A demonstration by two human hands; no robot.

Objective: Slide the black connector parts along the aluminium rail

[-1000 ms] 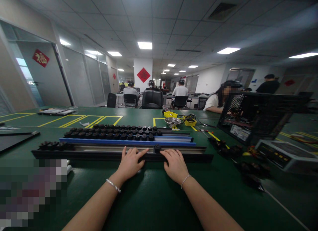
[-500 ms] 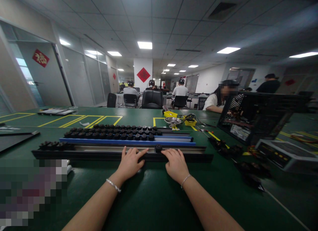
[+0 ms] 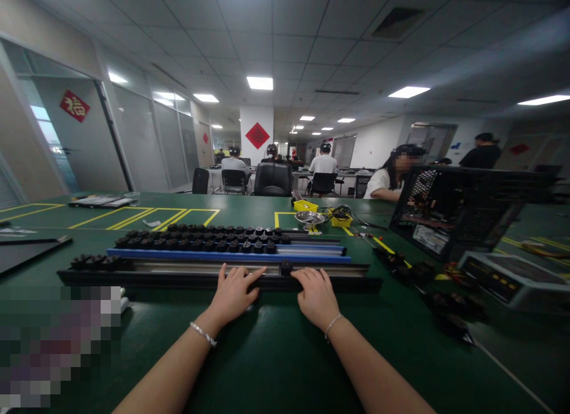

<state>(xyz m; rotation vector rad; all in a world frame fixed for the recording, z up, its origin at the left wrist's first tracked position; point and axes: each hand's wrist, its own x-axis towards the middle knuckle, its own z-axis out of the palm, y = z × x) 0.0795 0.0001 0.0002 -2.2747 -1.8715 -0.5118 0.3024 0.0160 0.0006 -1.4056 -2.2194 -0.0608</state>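
Note:
A long black rail (image 3: 187, 278) with a metal channel lies crosswise in front of me. My left hand (image 3: 234, 294) rests on its near edge, fingers spread and holding nothing. A small black block (image 3: 285, 268) sits in the channel between my hands. On the block's right side is my right hand (image 3: 317, 296), its fingers stretched over the rail's edge, the index fingertip at or very near the block. Several similar black blocks (image 3: 94, 262) stand at the rail's left end. Beyond lies a blue rail (image 3: 231, 255), with rows of black blocks (image 3: 191, 242) behind it.
On the green table (image 3: 267, 360) stand an opened computer case (image 3: 467, 212) and a power supply unit (image 3: 512, 277) to the right. Loose black parts (image 3: 454, 313) lie near them. Farther back are a metal bowl (image 3: 309, 218) and yellow trays (image 3: 306, 206). A person (image 3: 387, 185) sits across.
The small black block and my right fingertips have shifted very slightly to the right. My left hand stays where it was.

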